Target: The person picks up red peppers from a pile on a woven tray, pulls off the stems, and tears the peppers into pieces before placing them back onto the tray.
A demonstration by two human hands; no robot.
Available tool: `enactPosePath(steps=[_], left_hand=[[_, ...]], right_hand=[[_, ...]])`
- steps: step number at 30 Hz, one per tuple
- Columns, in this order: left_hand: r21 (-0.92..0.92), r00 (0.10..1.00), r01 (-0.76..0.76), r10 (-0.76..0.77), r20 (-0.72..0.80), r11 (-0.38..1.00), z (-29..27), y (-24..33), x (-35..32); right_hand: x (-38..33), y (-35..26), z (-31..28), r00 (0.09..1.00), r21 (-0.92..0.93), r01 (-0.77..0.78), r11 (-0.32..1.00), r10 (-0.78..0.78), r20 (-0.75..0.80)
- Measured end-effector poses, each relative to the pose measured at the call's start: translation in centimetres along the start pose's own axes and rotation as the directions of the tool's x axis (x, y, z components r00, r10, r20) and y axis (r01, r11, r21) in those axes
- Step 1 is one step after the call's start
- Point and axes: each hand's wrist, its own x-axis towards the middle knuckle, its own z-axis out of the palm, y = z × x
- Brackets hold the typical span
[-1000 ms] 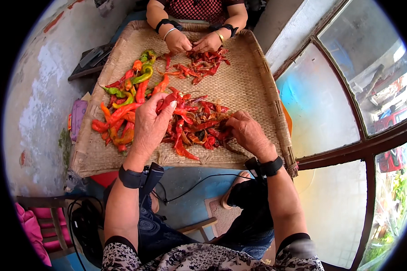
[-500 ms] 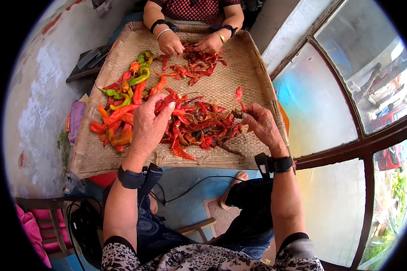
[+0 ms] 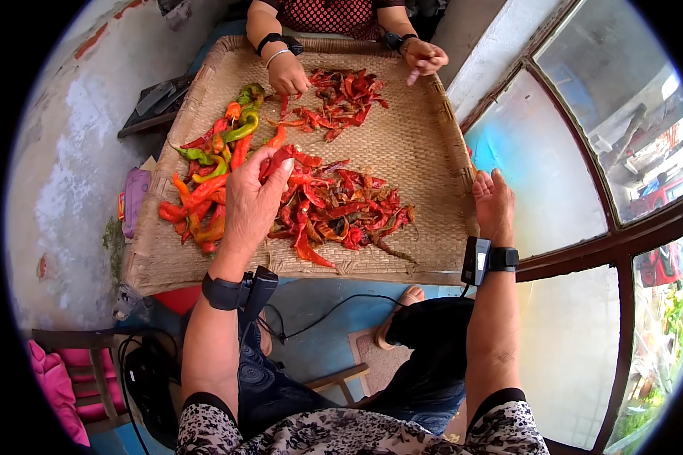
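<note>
My left hand is closed, with a red chili pepper pinched between thumb and fingers. It hovers over the near left of a woven tray. Just right of it lies a heap of wrinkled, drying red and brown chili peppers. Fresher red, orange and green peppers are piled along the left side. Beyond the tray's right rim is my right hand, its fingers loosely bent and apart, with no pepper visible in it.
Across the tray, a person has one hand by a smaller heap of dried red peppers and the other hand at the far right rim. A framed window stands close on the right, a plastered wall on the left.
My right hand has moved right, from the pepper heap past the rim; the red pepper it held no longer shows. The other person's right-side hand has also moved out to the rim.
</note>
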Motion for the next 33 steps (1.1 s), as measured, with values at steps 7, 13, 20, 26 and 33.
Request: enactPosePath(steps=[7, 13, 20, 26, 33], left_hand=[[-0.071, 0.994, 0.054, -0.061, -0.093, 0.996, -2.4, 0.7, 0.7], [-0.13, 0.988, 0.036, -0.055, -0.143, 0.991, -3.6, 1.0, 0.4], [-0.171, 0.983, -0.036, 0.004, -0.184, 0.985, -4.4, 1.2, 0.3], [-0.229, 0.984, -0.062, 0.021, -0.175, 0.972, -4.7, 1.5, 0.1], [-0.198, 0.98, -0.083, 0.044, -0.196, 0.977, -4.4, 1.0, 0.0]], right_hand=[[-4.8, 4.6, 7.1, 0.725, -0.63, 0.623, 0.464, -0.04, 0.688], [-8.4, 9.1, 13.6, 0.436, -0.437, 0.887, 0.147, 0.041, 0.899], [-7.5, 14.7, 16.6, 0.459, -0.443, 0.888, -0.125, 0.173, 0.871], [-7.1, 14.6, 16.9, 0.397, -0.396, 0.917, -0.054, 0.246, 0.884], [-7.8, 11.7, 15.9, 0.376, -0.355, 0.91, 0.213, -0.064, 0.925]])
